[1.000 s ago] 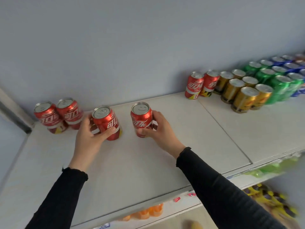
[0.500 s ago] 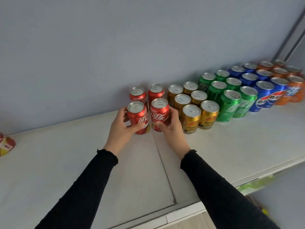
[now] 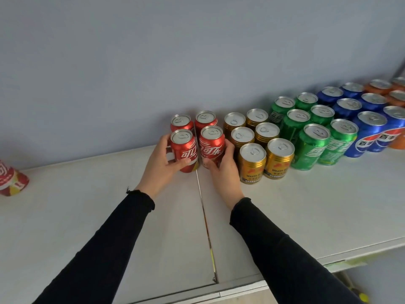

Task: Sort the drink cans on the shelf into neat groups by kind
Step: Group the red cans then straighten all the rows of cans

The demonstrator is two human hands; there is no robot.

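On the white shelf (image 3: pixel 87 216) my left hand (image 3: pixel 160 167) grips a red cola can (image 3: pixel 185 150), and my right hand (image 3: pixel 225 170) grips a second red cola can (image 3: pixel 212 145) right beside it. Both stand upright, directly in front of two more red cans (image 3: pixel 192 122) by the wall. To their right run gold cans (image 3: pixel 252 161), then green cans (image 3: pixel 311 145), blue cans (image 3: pixel 368 132) and orange cans (image 3: pixel 381 86), each kind in its own block. Another red can (image 3: pixel 11 178) stands alone at the far left edge.
A grey wall (image 3: pixel 153 62) backs the shelf. A seam (image 3: pixel 206 216) splits the shelf into two panels below my hands. The shelf's front edge (image 3: pixel 241 290) runs along the bottom, with bare shelf between it and the cans.
A second ago I held the two red cans at the shelf's left part; they have travelled right to the two red cans by the gold block. Since half a second ago, hardly any motion.
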